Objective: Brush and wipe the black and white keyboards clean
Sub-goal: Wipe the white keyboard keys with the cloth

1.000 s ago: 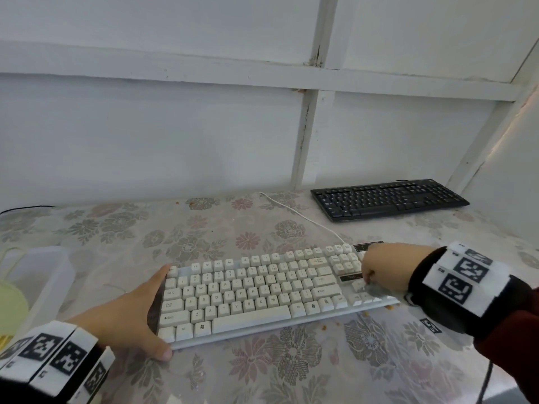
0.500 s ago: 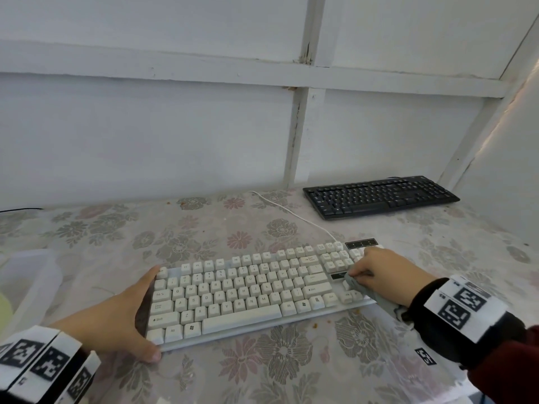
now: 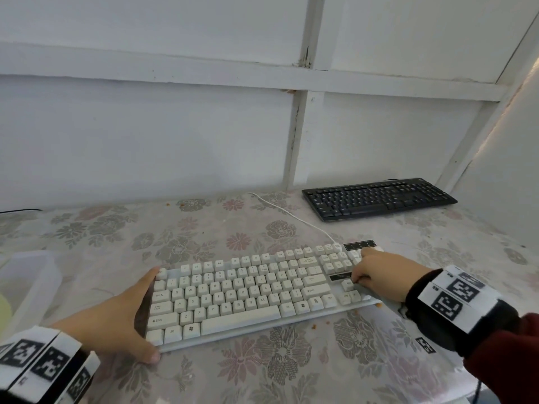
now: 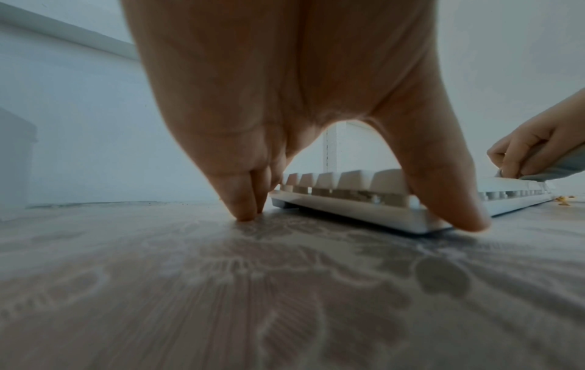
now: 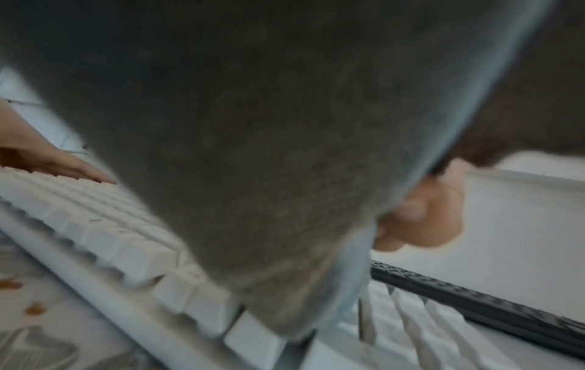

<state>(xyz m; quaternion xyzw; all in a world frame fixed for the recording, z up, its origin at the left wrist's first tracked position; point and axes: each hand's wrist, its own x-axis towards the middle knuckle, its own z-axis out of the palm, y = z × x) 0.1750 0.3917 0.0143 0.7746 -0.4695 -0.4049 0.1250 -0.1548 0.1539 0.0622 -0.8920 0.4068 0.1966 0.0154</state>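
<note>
Grey soft cloth [image 5: 253,175], limp, bunched in our right hand [image 3: 382,277] at 3 o'clock; rigid light white plastic keyboard [image 3: 248,287] sits centre, our flat-fingered left hand [image 3: 116,325] bracing its 9 o'clock end.

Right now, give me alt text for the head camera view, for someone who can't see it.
A white keyboard lies on a floral tablecloth; the left hand braces its left end while the right hand holds a grey cloth on its right-hand keys. A black keyboard sits farther back by the white wall.
</note>
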